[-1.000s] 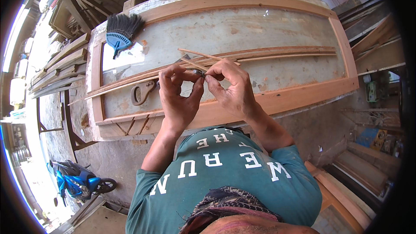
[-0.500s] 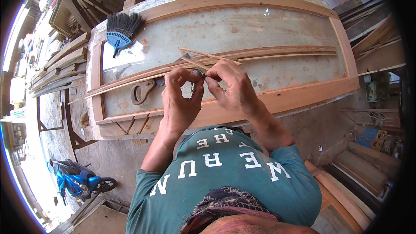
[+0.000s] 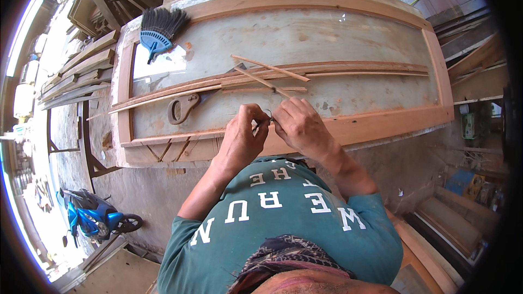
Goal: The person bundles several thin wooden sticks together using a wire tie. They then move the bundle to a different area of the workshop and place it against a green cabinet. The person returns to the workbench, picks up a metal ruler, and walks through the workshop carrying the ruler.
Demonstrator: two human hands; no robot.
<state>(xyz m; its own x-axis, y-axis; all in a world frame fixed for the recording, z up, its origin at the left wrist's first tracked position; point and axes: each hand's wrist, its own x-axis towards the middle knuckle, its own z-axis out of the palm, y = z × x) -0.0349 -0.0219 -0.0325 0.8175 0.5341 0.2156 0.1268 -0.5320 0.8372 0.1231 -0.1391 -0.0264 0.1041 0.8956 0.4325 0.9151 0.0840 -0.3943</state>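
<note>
My left hand [image 3: 244, 133] and my right hand [image 3: 306, 130] meet fingertip to fingertip above the near rail of a wooden frame [image 3: 354, 126] with a glass panel [image 3: 305, 32]. Both are closed in a pinch. Between them is a small, dark, thin thing, too small to name. Just beyond the fingers, thin wooden strips [image 3: 267, 67] lie across longer wood mouldings [image 3: 376, 67] on the glass. Left of my left hand rests a handsaw [image 3: 185, 109] with a brown handle, its blade partly under the strips.
A blue brush head with dark bristles [image 3: 158, 35] lies at the frame's far left corner. Stacked boards [image 3: 81, 76] stand left of the worktable, and a blue motorbike [image 3: 95, 218] is at lower left. More timber and panels [image 3: 452, 223] lean at the right.
Both hands have come closer to my body and slightly right, still pinched together. More of the strips and the saw now show. The view has shifted a little.
</note>
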